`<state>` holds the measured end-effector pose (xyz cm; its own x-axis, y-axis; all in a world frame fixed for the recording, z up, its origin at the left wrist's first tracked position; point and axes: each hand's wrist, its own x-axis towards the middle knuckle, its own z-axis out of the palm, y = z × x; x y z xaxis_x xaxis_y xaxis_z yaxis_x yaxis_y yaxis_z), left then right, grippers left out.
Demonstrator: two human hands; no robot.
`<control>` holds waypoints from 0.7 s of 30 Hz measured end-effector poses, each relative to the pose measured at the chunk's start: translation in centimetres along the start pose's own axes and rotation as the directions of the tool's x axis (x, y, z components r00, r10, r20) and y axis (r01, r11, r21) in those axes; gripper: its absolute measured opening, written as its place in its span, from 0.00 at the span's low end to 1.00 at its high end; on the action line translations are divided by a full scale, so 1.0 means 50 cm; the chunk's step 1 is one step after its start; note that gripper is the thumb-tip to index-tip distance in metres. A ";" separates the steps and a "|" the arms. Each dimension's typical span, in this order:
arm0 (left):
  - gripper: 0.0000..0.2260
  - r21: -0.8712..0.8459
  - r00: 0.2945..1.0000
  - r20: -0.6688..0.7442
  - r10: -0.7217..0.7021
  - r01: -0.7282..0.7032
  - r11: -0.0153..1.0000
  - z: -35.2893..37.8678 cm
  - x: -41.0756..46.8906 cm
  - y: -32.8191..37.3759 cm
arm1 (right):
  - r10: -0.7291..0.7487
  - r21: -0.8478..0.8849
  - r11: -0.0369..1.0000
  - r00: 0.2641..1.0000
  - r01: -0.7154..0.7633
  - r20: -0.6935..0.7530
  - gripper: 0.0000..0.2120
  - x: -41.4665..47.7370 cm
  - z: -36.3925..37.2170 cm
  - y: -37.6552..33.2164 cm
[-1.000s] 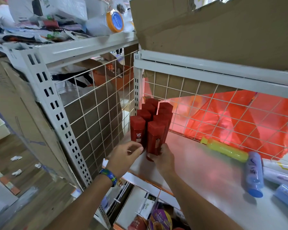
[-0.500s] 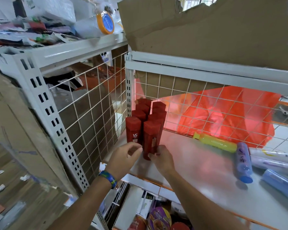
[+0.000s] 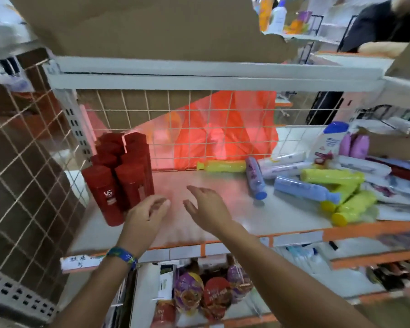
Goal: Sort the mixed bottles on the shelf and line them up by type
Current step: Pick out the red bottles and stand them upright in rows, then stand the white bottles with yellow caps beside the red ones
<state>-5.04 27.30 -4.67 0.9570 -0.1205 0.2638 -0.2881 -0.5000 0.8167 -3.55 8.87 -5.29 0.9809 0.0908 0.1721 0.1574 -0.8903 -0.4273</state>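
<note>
The red bottles [image 3: 118,176] look done: they stand upright in two tight rows just to the left of the left hand [image 3: 147,214], so I'd judge this to be the change-over to the next type. Both hands hover low over the front of the shelf [image 3: 282,216] and grasp nothing. The fingers are loose and half spread, and the palms are turned toward each other. Whether the back of the left hand brushes the front red bottle, I can't tell. The right hand [image 3: 208,209] touches nothing.

Well off to the right of the right hand lies the unsorted heap [image 3: 350,204] of yellow, blue and white bottles, tumbled on their sides. Beyond the right hand and nearer the back, a lilac bottle [image 3: 255,178] and a lone yellow bottle [image 3: 223,166] lie flat.

The next move, I think, calls for a reach rightward to take one kind and stand it beside the reds. These are round bottles and may roll.
</note>
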 end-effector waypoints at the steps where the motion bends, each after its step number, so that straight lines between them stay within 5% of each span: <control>1: 0.08 0.010 1.000 0.007 0.026 -0.026 1.000 0.015 0.008 0.019 | 0.002 -0.032 0.999 0.998 -0.004 -0.055 0.22 -0.010 -0.017 0.018; 7: 0.22 0.077 0.983 0.089 0.160 -0.167 0.983 0.120 0.044 0.125 | 0.107 -0.094 0.987 0.975 -0.127 -0.193 0.34 -0.069 -0.121 0.128; 21: 0.34 0.121 0.921 0.211 0.327 -0.357 0.926 0.448 0.062 0.334 | 0.235 -0.094 0.957 0.923 -0.275 -0.303 0.32 -0.210 -0.343 0.427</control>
<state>-6.14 -0.63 -1.69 0.7941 -0.4559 0.4019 -0.6044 -0.5235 0.6005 -12.44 -18.76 -1.01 0.9081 -0.2607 0.3277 -0.1295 -0.9190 -0.3724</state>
